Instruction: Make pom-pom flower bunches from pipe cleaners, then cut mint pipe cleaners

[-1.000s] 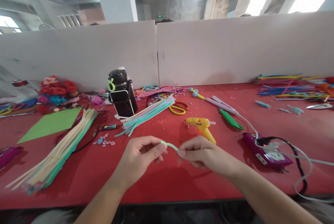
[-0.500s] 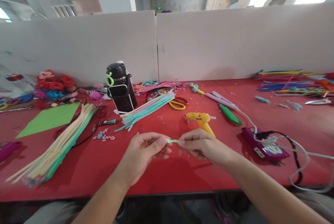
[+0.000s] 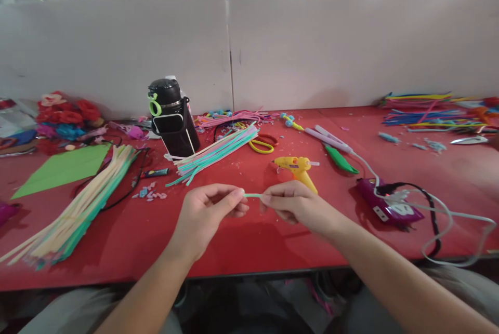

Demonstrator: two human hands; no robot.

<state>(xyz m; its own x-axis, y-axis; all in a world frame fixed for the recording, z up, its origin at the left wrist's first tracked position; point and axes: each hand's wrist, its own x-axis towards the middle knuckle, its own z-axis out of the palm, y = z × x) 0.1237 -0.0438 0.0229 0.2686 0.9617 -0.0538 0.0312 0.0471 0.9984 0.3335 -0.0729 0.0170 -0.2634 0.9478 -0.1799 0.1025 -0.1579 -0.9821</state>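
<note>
Since a second before, both hands had drawn closer and the arched short mint-green fuzzy pipe-cleaner piece (image 3: 252, 196) had been pulled nearly straight. The left hand (image 3: 205, 214) pinched one end between thumb and forefinger, and the right hand (image 3: 290, 203) pinched the other, holding it just above the red tabletop (image 3: 241, 251), near the yellow plastic glue gun (image 3: 297, 168). Judging by this, the step in hand was straightening or shaping the piece; any further bend would call for a firm pinch and small, even finger turns.
</note>
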